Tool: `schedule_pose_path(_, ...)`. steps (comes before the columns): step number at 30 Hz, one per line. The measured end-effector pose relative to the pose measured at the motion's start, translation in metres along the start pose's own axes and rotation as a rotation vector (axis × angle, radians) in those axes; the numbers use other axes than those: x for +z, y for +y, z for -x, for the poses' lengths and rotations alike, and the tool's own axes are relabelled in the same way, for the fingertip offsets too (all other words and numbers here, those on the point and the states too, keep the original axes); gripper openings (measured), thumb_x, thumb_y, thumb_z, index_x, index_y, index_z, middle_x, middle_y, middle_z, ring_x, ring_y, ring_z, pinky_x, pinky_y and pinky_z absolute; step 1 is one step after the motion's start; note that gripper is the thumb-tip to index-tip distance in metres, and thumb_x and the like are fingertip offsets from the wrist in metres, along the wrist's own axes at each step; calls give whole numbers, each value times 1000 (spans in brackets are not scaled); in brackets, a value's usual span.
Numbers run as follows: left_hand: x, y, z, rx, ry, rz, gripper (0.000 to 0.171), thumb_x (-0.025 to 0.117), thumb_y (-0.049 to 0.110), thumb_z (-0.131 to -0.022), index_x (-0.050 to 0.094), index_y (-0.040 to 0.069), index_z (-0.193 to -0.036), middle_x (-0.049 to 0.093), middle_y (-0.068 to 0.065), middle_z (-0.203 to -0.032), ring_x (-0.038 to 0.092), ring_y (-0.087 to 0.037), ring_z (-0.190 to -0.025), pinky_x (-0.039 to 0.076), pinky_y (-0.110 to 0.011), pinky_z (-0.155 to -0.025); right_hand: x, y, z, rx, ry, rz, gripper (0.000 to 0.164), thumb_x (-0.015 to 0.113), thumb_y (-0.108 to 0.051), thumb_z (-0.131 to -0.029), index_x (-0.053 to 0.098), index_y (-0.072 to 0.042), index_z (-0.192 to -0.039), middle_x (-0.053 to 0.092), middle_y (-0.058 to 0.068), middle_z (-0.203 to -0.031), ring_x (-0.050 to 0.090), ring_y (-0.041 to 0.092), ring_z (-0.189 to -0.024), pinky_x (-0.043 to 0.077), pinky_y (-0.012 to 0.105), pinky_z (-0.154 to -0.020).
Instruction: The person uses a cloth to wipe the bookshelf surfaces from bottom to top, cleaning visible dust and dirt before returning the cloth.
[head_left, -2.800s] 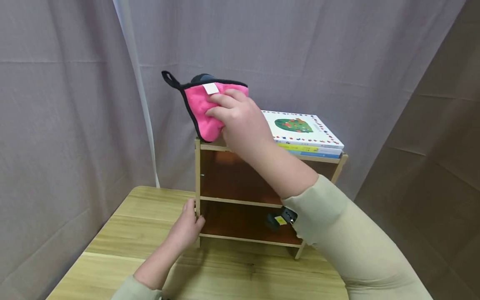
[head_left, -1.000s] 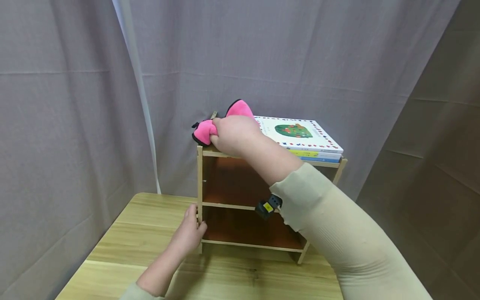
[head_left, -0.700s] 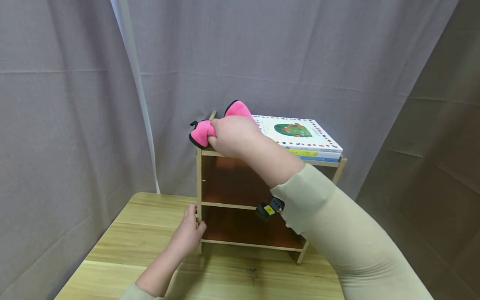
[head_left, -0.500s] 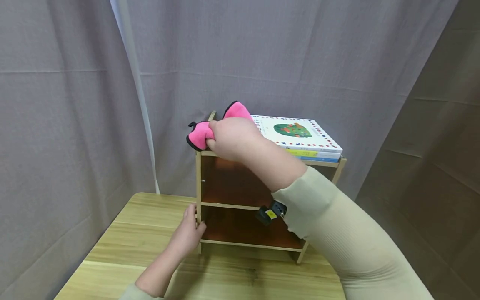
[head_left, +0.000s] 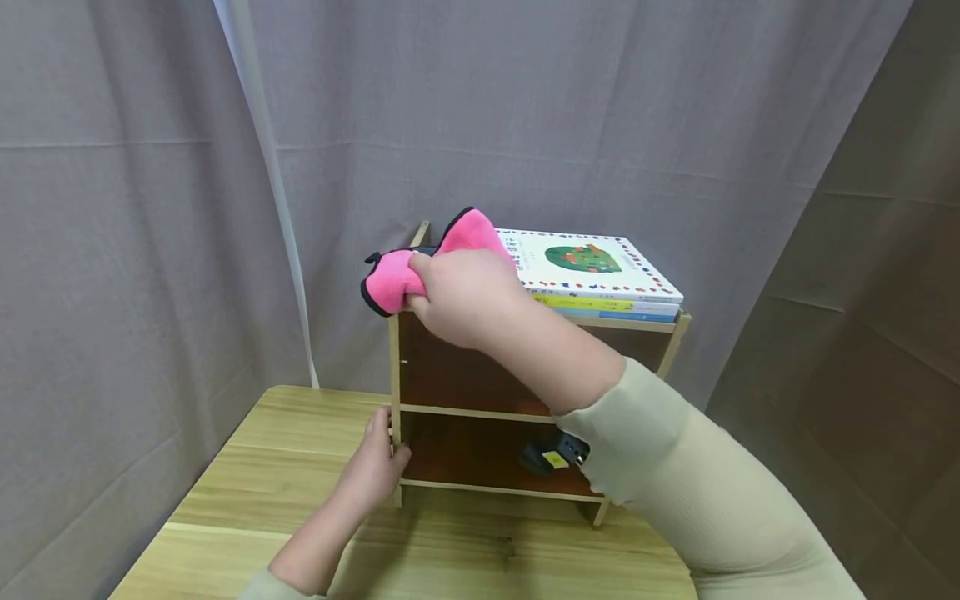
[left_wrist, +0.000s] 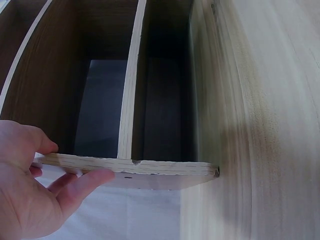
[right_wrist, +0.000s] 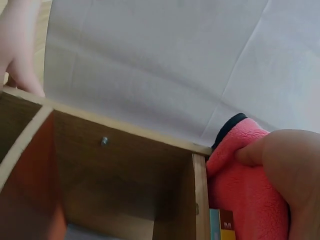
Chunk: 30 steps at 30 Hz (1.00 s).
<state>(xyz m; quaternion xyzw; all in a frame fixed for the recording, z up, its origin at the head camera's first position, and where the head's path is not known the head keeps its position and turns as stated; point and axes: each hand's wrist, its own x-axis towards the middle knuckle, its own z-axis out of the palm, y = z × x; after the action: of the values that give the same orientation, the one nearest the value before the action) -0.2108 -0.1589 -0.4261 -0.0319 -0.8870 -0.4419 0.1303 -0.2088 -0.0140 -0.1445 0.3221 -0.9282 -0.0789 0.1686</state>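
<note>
My right hand (head_left: 468, 296) grips a bunched pink cloth (head_left: 390, 285) with black edging and a small black loop. The cloth lies at the left end of the top of a small wooden shelf (head_left: 472, 412), reaching over its front left corner. In the right wrist view, the fleecy cloth (right_wrist: 247, 197) sits against the shelf's top board, with the thumb pressed into it. My left hand (head_left: 372, 465) holds the shelf's left side panel low down. The left wrist view shows that hand (left_wrist: 30, 185) with its thumb inside the panel and its fingers outside.
Several stacked books (head_left: 592, 271) lie on the shelf top, right of the cloth. The shelf stands on a light wooden table (head_left: 247, 492). Grey curtains (head_left: 525, 108) hang close behind and at the left. A small black device (head_left: 557, 454) hangs under my right wrist.
The cloth, earlier held spread out above the shelf, came down bunched onto its top. Over the last second my right hand has drawn it left and nearer. My left hand stays put.
</note>
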Motion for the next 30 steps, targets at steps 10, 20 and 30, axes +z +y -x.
schedule_pose_path(10, -2, -2, 2, 60, 21, 34, 45, 56, 3, -96, 37, 4, -137, 45, -21, -130, 55, -34, -107, 51, -45, -82, 24, -14, 23, -97, 309, 25, 45, 60, -38, -95, 60, -20, -136, 66, 3, -124, 57, 23, -121, 39, 41, -107)
schedule_pose_path(20, -2, -5, 2, 73, 24, 35, 43, 55, 2, -95, 37, 5, -134, 45, -19, -125, 56, -29, -98, 51, -41, -79, 59, -16, 32, -181, 556, 47, 57, 72, -37, -85, 59, -20, -138, 54, 12, -140, 46, 33, -132, 32, 49, -113)
schedule_pose_path(30, -2, -5, 1, 64, 29, 20, 43, 55, 3, -96, 37, 6, -135, 45, -18, -125, 56, -28, -96, 51, -39, -77, 72, -19, 28, -171, 629, 66, 66, 79, -38, -77, 58, -25, -138, 37, 15, -154, 30, 44, -140, 20, 61, -114)
